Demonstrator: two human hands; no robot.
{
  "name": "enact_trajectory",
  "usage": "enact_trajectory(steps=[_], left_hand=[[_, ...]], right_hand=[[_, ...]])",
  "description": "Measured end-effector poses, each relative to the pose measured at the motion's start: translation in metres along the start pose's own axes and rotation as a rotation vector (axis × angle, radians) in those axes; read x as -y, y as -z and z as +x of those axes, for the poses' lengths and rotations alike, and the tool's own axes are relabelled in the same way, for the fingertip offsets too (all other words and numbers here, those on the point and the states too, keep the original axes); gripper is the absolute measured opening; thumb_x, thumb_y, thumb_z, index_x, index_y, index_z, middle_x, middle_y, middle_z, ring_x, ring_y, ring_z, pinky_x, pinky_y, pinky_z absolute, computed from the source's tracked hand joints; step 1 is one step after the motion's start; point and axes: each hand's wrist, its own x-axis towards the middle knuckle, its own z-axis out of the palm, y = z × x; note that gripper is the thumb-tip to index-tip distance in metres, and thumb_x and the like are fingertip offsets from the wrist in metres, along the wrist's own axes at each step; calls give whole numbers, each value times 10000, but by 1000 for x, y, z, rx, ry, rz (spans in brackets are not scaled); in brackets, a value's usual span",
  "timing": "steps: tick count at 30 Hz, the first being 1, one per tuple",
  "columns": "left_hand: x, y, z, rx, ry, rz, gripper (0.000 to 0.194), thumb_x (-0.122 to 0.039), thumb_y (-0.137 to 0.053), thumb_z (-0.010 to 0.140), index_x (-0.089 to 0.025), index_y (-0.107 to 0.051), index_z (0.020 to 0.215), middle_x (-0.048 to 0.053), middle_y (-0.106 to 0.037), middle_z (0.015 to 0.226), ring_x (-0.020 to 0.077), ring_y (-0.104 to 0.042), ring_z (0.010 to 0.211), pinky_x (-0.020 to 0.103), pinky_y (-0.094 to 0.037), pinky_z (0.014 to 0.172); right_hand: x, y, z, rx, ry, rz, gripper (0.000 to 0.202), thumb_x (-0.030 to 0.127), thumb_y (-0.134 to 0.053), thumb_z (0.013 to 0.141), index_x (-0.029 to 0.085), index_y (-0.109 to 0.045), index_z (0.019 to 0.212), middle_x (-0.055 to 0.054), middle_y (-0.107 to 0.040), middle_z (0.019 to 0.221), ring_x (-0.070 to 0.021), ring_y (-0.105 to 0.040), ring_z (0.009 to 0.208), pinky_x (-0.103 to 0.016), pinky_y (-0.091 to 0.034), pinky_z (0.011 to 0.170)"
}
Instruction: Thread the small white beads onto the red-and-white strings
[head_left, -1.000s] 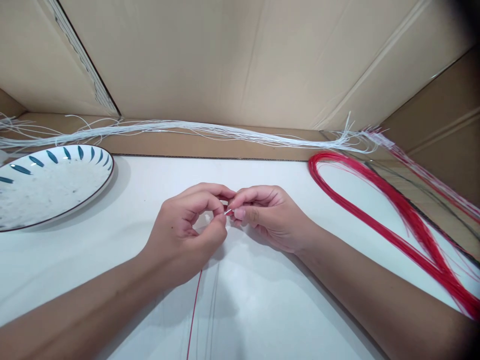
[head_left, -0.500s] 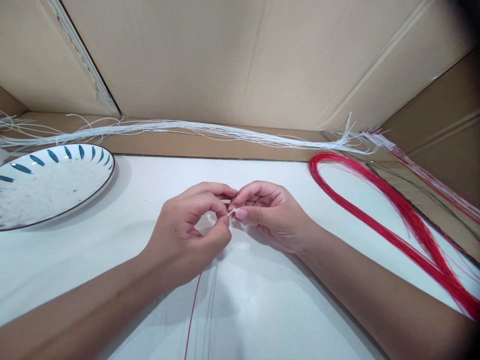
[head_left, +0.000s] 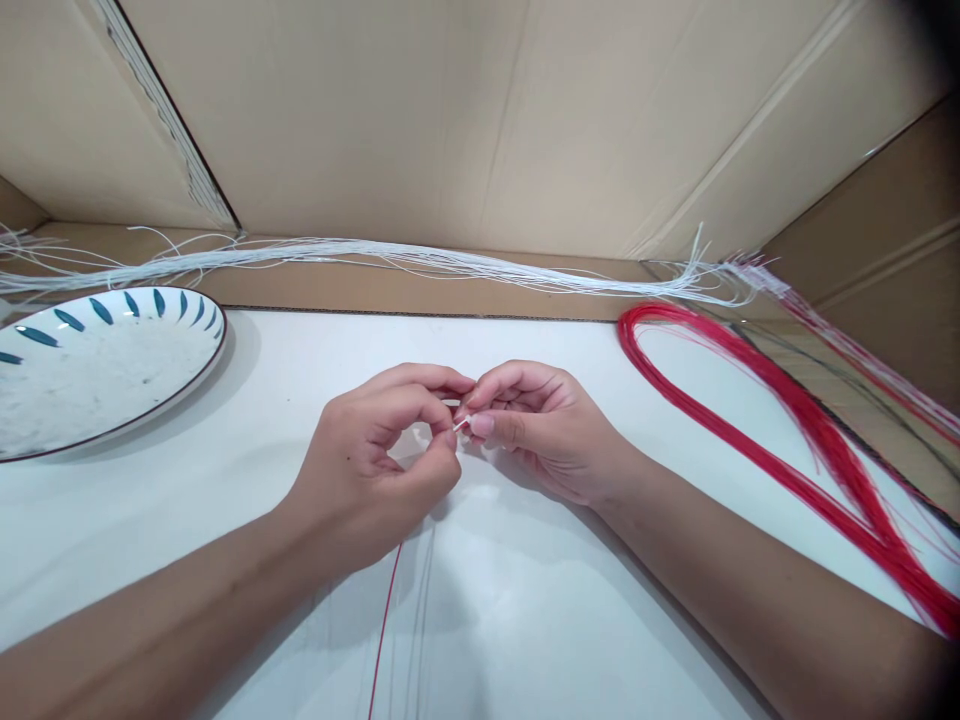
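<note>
My left hand (head_left: 382,460) is closed in a pinch, thumb against forefinger, on a thin wire (head_left: 460,426) that shows white and red between the fingertips. Facing it, my right hand (head_left: 544,430) pinches a tiny white piece (head_left: 470,421), mostly covered by the thumb; its kind is too small to make out. The wire's end meets this piece; whether it is inside I cannot tell. The fingertips of both hands almost touch, just over the white tabletop. From under my left hand a red wire (head_left: 385,630) runs down toward the near edge.
On the left stands a white plate (head_left: 112,400) with dark leaf marks, holding many small whitish bits. A looped bundle of red wires (head_left: 705,420) lies at the right. White wires (head_left: 420,255) stretch along the cardboard wall (head_left: 420,120) at the back.
Both hands keep the same pinch, with hardly any movement. A little more red shows at the wire between the fingertips. The plate appears slightly farther left in view.
</note>
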Motion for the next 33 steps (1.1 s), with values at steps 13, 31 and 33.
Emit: enact_trajectory(steps=[13, 31, 33], left_hand=[[1, -2, 1, -9, -16, -37, 171, -106, -641, 808, -237, -700, 715, -18, -756, 1087, 144, -703, 1020, 249, -578, 847], [1, -1, 1, 1, -16, -30, 164, -103, -638, 794, -222, -700, 699, 2, -751, 1084, 144, -704, 986, 239, -574, 821], [1, 0, 1, 8, -18, -24, 165, -91, -636, 783, -218, -701, 700, 9, -748, 1085, 147, -703, 985, 242, -572, 823]], right_hand=[[1, -1, 1, 1, 5, 0, 112, 98, -848, 777, 181, -782, 814, -13, -754, 751, -91, -685, 694, -209, -538, 658], [3, -2, 0, -6, 20, -45, 101, 97, -830, 786, 184, -783, 806, -22, -756, 749, -112, -696, 696, -236, -552, 666], [3, -2, 0, -9, 31, -68, 105, 100, -845, 769, 181, -783, 796, -20, -752, 737, -109, -694, 687, -230, -553, 651]])
